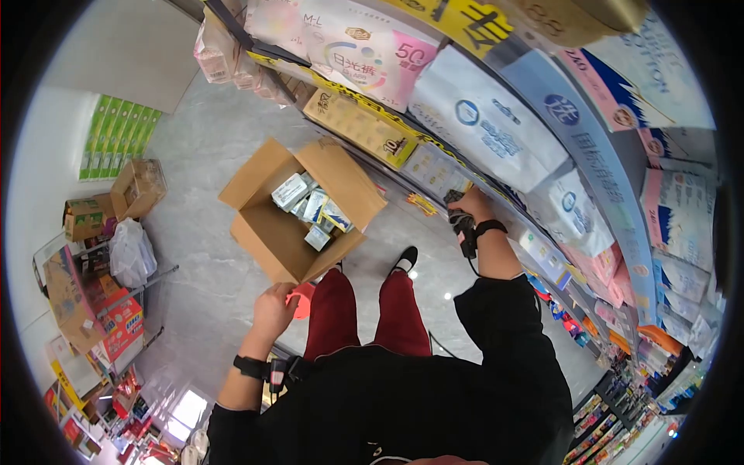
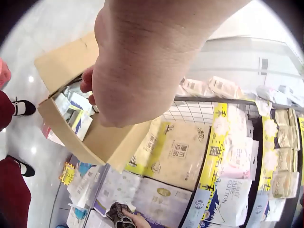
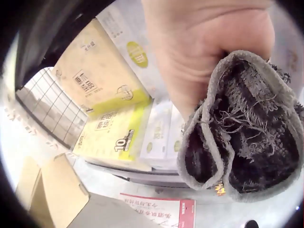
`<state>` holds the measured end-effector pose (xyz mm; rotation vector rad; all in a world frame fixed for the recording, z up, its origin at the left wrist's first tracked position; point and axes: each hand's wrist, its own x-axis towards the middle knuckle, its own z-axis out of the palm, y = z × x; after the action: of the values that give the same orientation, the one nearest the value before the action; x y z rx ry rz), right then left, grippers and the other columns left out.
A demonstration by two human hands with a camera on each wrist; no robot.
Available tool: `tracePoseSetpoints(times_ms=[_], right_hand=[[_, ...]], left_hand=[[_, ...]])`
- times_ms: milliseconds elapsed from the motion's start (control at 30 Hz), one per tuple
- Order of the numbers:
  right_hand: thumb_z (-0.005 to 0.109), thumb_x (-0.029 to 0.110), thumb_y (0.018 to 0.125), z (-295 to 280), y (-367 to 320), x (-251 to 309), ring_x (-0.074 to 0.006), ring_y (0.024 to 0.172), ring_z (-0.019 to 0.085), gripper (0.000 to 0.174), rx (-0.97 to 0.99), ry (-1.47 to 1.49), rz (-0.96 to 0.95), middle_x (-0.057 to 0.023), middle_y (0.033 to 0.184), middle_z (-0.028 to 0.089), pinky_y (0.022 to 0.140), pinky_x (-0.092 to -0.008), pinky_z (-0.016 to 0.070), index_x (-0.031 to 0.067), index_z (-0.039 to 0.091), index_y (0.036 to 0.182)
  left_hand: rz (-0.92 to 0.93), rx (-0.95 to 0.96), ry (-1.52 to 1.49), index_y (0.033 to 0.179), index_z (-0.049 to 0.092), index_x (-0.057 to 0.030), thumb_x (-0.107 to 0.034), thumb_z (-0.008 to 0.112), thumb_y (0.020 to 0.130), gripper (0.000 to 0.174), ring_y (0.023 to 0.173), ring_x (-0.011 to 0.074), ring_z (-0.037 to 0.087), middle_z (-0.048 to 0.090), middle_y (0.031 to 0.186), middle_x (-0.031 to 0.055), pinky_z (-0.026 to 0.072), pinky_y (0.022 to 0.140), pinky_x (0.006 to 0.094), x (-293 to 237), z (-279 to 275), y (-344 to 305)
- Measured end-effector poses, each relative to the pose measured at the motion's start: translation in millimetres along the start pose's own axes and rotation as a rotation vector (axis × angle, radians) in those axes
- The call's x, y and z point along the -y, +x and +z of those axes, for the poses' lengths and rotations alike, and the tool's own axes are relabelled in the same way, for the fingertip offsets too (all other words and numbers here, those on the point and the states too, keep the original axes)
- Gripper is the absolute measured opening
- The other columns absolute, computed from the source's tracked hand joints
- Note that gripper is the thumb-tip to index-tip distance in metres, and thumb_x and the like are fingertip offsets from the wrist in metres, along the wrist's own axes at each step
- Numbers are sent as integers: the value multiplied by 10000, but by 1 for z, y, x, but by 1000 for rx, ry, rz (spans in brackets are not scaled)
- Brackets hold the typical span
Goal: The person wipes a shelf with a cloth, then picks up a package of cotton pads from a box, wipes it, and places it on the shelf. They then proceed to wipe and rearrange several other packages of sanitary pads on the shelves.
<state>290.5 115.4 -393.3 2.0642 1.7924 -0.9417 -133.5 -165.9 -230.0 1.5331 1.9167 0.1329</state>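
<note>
An open cardboard box (image 1: 271, 244) stands on the floor in front of the person, with several small white, blue and yellow packs (image 1: 314, 205) inside. At its near corner is the left hand (image 1: 273, 311), fingers bent; whether they grip the cardboard is hidden. The left wrist view shows that hand (image 2: 137, 71) covering part of the box (image 2: 71, 130). Beside the lower shelf, the right hand (image 1: 474, 208) holds a dark grey knitted cloth (image 1: 463, 232). This cloth (image 3: 256, 128) hangs below the right hand (image 3: 218, 42) in the right wrist view, its frayed openings facing the camera.
Shelves with yellow tissue packs (image 1: 360, 128) and white packages (image 1: 488, 128) run along the right. A red object (image 1: 302, 301) is near the left hand. At the left stand cartons (image 1: 74, 298) and a white plastic bag (image 1: 133, 254). The person's feet (image 1: 404, 262) are just before the box.
</note>
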Motion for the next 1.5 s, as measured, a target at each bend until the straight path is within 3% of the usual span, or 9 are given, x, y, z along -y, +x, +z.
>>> tracePoseSetpoints(times_ms=[467,600,733,933,1000,1133,1233,1333,1500], right_hand=[[835,300,626,28,-56,-12,-437,1049,603,1035,-248,251,-3,-279,1148,613,905,-437,485,114,237,1450],[805,242,681,41,-84,-12,-424,1078,589,966,-417,233,-388,-264,1209,589,905,-440,486,107,235,1450],[783,221,704,31,-62,18,-412,1082,591,1066,-236,149,-234,-278,1221,576,886,-432,494,105,91,1506],[778,226,688,40,-37,43,-434,915,641,1124,-218,168,-264,-280,981,658,780,-439,519,71,26,1509],[778,227,689,39,-49,38,-437,912,640,1127,-156,219,-218,-289,973,655,783,-440,519,55,19,1503],[786,248,683,51,-85,6,-424,1002,614,1020,-103,190,-284,-277,1152,598,838,-450,506,67,183,1485],[784,200,687,65,-129,-26,-409,1026,606,897,-15,169,-387,-246,1156,600,864,-437,504,84,313,1441],[779,178,699,63,-172,-52,-387,1036,609,778,31,245,-345,-231,1158,604,881,-424,502,80,418,1381],[760,142,750,43,-227,-70,-307,986,635,543,-90,626,-92,-166,1109,632,897,-353,488,53,567,1249]], left_hand=[[147,31,17,985,654,-48,-140,689,803,207,775,274,663,674,891,118,540,687,367,-28,1,20],[122,26,-345,1022,637,-6,-162,644,839,240,814,309,662,673,902,157,532,726,380,-53,11,53],[146,199,-593,1129,606,18,-152,634,871,311,784,180,644,672,941,158,527,706,322,-88,72,141],[193,97,-444,1182,568,18,-177,655,800,438,985,327,635,636,1080,208,510,846,387,-161,64,197],[326,-204,-243,1203,543,23,-151,681,774,483,1082,354,572,580,1180,199,469,918,399,-165,89,228],[448,-382,46,1181,555,10,-179,705,738,504,1208,344,472,540,1239,176,395,1024,377,-178,140,288],[388,27,395,1327,441,11,-193,691,746,665,1316,332,373,404,1392,193,388,1033,455,-195,151,321],[273,283,347,1316,446,27,-265,702,745,690,1283,348,395,423,1363,202,391,1029,430,-197,171,345],[191,220,-149,1248,470,98,-342,820,620,842,1145,374,515,559,1187,224,439,973,378,-178,140,274]])
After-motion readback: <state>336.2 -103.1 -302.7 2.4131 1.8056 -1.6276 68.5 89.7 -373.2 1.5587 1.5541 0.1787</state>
